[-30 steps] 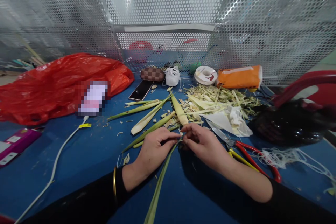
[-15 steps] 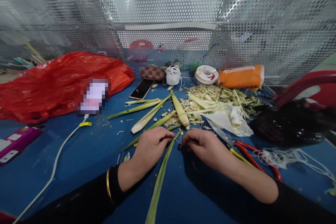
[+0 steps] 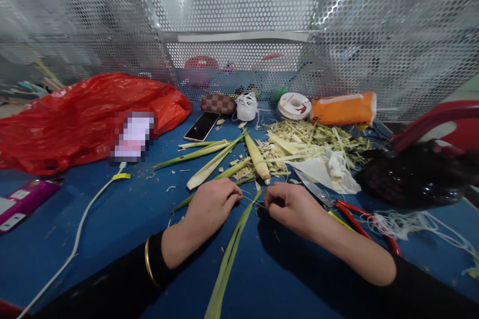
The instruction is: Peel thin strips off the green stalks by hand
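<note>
A thin white thread [image 3: 250, 198] runs between my two hands, across the tip of a long green leaf strip [image 3: 232, 249] that lies toward me on the table. My left hand [image 3: 214, 204] is closed in a pinch on one side of the thread. On the other side my right hand [image 3: 290, 206] pinches it with curled fingers. Just beyond the hands lies a pale green husked shoot [image 3: 256, 157], its cut base facing me. More split leaf pieces [image 3: 211, 163] lie to its left, some partly behind my left hand.
Shredded plant scraps [image 3: 310, 139] are heaped behind my right hand, beside white paper [image 3: 324, 172]. Red-handled scissors [image 3: 350, 217] and tangled string [image 3: 415, 224] lie right, near a black bag [image 3: 415, 179]. A white cable [image 3: 84, 219], phone [image 3: 202, 126] and red plastic bag [image 3: 86, 114] are left.
My hands have moved slightly apart, the left one leftward, and the thread now shows stretched between them across the leaf tip.
</note>
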Tool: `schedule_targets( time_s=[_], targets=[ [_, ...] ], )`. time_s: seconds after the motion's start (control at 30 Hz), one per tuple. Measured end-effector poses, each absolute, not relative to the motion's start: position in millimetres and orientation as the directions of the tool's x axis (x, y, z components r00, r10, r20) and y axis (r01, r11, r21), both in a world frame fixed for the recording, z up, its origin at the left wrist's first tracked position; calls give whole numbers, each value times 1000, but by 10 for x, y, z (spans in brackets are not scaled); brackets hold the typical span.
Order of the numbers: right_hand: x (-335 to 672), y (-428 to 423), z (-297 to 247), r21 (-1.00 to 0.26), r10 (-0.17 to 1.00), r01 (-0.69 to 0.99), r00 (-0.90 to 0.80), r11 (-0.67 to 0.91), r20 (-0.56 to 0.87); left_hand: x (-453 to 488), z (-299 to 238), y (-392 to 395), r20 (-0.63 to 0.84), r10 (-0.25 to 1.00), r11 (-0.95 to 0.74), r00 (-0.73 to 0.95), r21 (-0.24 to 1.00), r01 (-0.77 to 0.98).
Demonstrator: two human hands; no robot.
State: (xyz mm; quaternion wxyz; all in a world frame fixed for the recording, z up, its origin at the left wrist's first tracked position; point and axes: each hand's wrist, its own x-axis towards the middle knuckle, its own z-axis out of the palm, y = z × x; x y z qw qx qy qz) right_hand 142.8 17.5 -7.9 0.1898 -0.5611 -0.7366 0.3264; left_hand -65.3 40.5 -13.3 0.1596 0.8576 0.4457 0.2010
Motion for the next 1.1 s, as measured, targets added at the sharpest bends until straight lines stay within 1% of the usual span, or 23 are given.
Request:
schedule_targets(
  time_s=[0.1,0.17,0.23,0.3,0.37,0.47,0.63,0.77,0.83,0.93,0.97,1.03,1.1],
  targets=[
    [1428,164,-79,-703,951,689,-303,178,-56,-643,-136,401,193,839,-537,508,438,721],
    [1422,151,-74,-744,951,639,-310,194,-18,-630,-138,397,186,849,-523,495,438,731],
    [1408,135,-63,-810,946,543,-322,223,45,-618,-141,394,181,857,-509,481,441,739],
    [1388,121,-48,-872,931,410,-343,265,122,-609,-146,391,179,861,-503,476,438,745],
    [1371,112,-38,-921,915,274,-369,276,164,-604,-153,386,176,864,-499,472,424,756],
    [1365,111,-44,-976,911,114,-393,186,128,-602,-162,378,172,869,-492,465,415,765],
    [1376,120,-76,-997,939,-13,-335,82,82,-593,-167,376,163,871,-486,464,427,763],
    [1366,116,-77,-989,901,-127,-433,-73,-10,-581,-148,376,177,875,-478,450,454,752],
    [1362,115,-79,-993,890,-99,-456,-66,-13,-582,-123,377,168,886,-455,433,498,738],
    [1366,121,-93,-999,910,48,-415,5,-15,-589,-80,392,128,913,-376,388,636,674],
    [1369,124,-102,-995,915,92,-404,22,-18,-592,-68,401,108,919,-339,379,705,623],
    [1372,130,-123,-990,919,139,-393,37,-20,-595,-54,416,62,922,-249,381,850,464],
    [1369,136,-143,-988,916,148,-400,45,-19,-593,-53,422,-20,914,-104,406,954,282]
  ],
)
